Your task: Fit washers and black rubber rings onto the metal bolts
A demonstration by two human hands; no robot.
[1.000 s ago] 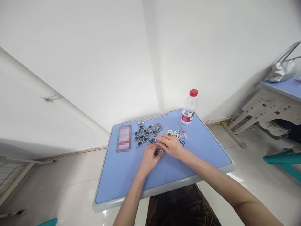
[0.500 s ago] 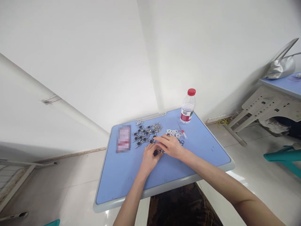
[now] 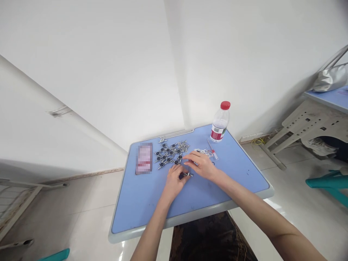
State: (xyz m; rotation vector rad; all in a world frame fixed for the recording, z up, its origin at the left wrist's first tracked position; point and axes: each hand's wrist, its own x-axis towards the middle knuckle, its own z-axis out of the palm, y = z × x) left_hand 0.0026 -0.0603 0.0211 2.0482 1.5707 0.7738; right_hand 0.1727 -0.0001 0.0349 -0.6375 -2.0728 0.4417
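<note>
My left hand (image 3: 174, 181) rests on the blue tabletop, its fingers closed round a small metal fitting (image 3: 187, 174) whose silver end sticks out to the right. Just above that fitting is my right hand (image 3: 202, 165), thumb and fingertips pinched together. A thin dark line shows below the pinch, too small to name. Beyond my hands lie several silver fittings with black round centres (image 3: 164, 157). Slim metal pieces (image 3: 183, 146) form a pile beside them. White flat rings or plates (image 3: 201, 151) are partly hidden behind my right hand.
A screwdriver (image 3: 214, 155) with a red and clear handle lies right of the white pieces. A red-capped plastic bottle (image 3: 219, 123) stands at the table's back right. At the left is a blurred-out flat rectangle (image 3: 144, 158). The wall borders the blue table (image 3: 130, 210).
My right hand has lifted slightly away from the fitting, uncovering more of its silver end. My left hand keeps its hold. The view has shifted a little.
</note>
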